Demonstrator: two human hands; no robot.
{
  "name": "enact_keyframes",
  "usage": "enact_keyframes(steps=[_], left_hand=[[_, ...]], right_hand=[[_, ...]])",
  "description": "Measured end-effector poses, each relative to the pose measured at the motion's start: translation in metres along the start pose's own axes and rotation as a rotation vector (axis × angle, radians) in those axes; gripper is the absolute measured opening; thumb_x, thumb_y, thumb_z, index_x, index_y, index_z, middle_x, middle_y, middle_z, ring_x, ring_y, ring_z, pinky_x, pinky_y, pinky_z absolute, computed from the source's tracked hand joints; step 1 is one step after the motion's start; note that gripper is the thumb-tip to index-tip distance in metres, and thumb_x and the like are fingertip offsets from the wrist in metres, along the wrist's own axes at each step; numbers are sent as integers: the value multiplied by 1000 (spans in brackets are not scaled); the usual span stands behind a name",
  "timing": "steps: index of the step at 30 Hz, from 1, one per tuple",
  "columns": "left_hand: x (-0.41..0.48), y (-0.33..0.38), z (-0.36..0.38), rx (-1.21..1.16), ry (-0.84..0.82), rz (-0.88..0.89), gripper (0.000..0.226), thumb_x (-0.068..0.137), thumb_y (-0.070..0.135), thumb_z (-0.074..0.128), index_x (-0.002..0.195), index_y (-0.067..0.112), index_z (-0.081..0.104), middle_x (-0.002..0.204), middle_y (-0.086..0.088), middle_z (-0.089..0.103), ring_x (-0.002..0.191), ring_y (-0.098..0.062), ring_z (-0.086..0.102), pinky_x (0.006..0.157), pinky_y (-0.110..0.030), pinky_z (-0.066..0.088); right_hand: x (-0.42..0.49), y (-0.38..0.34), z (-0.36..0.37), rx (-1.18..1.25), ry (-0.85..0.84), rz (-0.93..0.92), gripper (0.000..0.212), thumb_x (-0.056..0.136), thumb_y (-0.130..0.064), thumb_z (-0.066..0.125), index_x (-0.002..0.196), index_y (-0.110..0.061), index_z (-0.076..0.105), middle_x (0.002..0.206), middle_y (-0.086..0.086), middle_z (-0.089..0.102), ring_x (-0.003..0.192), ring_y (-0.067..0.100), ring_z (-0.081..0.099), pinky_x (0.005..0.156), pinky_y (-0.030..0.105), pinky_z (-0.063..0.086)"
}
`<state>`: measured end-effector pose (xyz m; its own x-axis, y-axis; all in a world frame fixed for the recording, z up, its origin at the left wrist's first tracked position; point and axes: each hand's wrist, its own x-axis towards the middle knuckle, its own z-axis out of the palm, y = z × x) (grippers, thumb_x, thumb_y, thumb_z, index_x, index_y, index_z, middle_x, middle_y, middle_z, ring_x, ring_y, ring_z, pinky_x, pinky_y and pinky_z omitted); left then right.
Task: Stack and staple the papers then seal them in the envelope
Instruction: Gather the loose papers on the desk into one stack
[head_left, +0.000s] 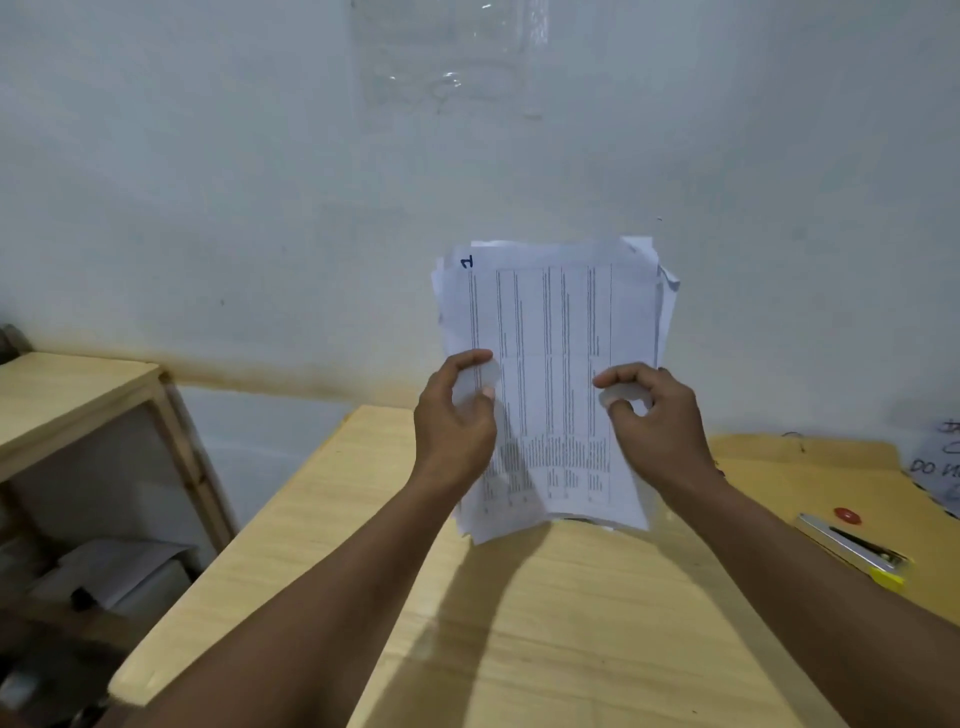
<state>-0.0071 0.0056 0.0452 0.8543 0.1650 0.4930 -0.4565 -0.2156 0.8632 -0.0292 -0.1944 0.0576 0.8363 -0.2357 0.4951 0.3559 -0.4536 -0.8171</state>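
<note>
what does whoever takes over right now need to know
Hands: left hand and right hand each grip the papers, held upright over the table, edges uneven.
The stapler lies on the table to the right, near what looks like the envelope.
Done: papers gathered.
Left: square them, staple, seal in the envelope.

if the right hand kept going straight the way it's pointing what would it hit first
The right hand grips the paper stack, which would travel with it. Past that, most likely the pale wall behind the table, though depth is hard to judge.
</note>
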Motion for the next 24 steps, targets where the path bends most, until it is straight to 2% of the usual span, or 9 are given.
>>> enact_keyframes(steps=[2,3,6,8,10,13,17,21,24], left_hand=[[-7,-4,1,39,-28,10,33,96,8,57,121,29,64,124,8,65,112,2,59,92,-11,45],[-9,-5,2,50,-36,9,34,96,8,56,122,29,63,125,8,64,111,1,60,92,-11,47],[-13,-8,5,65,-23,47,39,95,7,55,125,32,58,125,10,63,114,-8,61,98,-32,54],[-14,-6,6,78,5,98,39,95,6,55,124,33,55,123,13,62,114,-10,61,98,-34,53],[-13,-4,6,87,25,118,35,95,7,55,118,34,54,118,15,62,97,-14,63,91,-34,53],[-12,-9,6,130,-15,90,25,96,10,54,106,32,58,111,18,64,74,-12,51,79,-31,49],[-15,-16,6,127,-21,41,24,96,8,54,104,30,60,105,15,66,73,-11,52,70,-22,44],[-18,-14,12,135,14,75,28,94,12,55,109,35,58,106,11,65,88,-19,64,80,-39,56],[-25,-14,15,180,13,138,31,95,13,56,117,34,53,108,8,64,96,-17,64,84,-39,56]], right_hand=[[-6,4,2,-10,12,26,29,89,1,58,91,-24,71,105,5,64,91,5,61,70,5,43],[-9,5,4,0,17,38,29,89,3,58,92,-22,72,104,7,63,82,3,59,65,4,44],[-16,6,9,25,34,65,29,90,5,55,93,-19,71,104,10,59,63,16,51,49,7,42],[-17,5,11,41,82,57,31,90,6,54,91,-20,71,102,10,57,65,13,55,43,11,40],[-16,3,10,50,143,41,30,90,6,54,88,-19,72,99,8,57,64,1,56,44,10,40],[-18,7,8,26,138,56,30,89,6,54,85,-18,71,97,8,56,63,8,56,41,13,39],[-25,17,7,-11,95,94,28,88,7,54,85,-16,71,99,8,56,74,2,59,49,8,43],[-28,18,8,17,116,71,29,89,9,52,87,-13,69,100,5,57,85,0,61,54,7,45],[-32,21,9,11,129,46,32,87,12,50,88,-15,68,98,0,55,68,-1,58,44,13,42]])
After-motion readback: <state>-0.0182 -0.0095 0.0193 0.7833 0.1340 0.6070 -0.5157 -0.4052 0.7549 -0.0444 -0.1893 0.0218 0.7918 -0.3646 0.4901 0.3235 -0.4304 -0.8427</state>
